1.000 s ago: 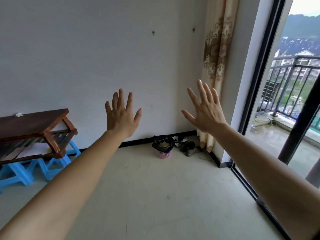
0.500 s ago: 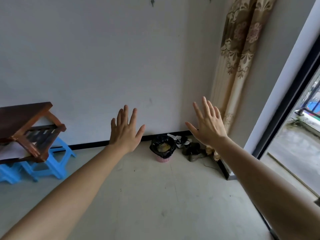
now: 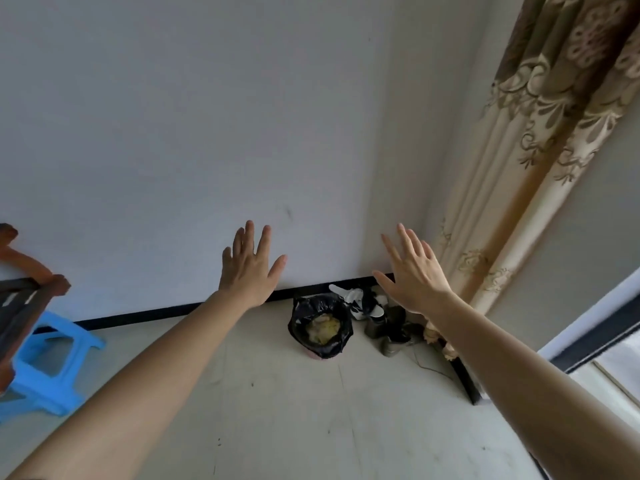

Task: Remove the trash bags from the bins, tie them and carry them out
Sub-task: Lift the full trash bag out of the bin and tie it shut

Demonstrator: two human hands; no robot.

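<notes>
A small pink bin [image 3: 317,355] stands on the floor by the far wall, near the corner. A black trash bag [image 3: 304,317] lines it and folds over its rim, with yellowish rubbish showing inside. My left hand [image 3: 247,270] is stretched out in the air, fingers straight and spread, above and to the left of the bin. My right hand [image 3: 414,273] is held out the same way, above and to the right of it. Both hands are empty and well short of the bag.
Shoes [image 3: 384,322] lie in the corner right of the bin. A patterned curtain [image 3: 519,150] hangs at the right, beside a dark door frame [image 3: 588,336]. A blue plastic stool [image 3: 48,362] and a brown wooden rack [image 3: 20,296] stand at the left.
The view has closed in on the bin and tilted down; the balcony has left the frame. Both hands stay raised and spread, now nearer the bin in the picture.
</notes>
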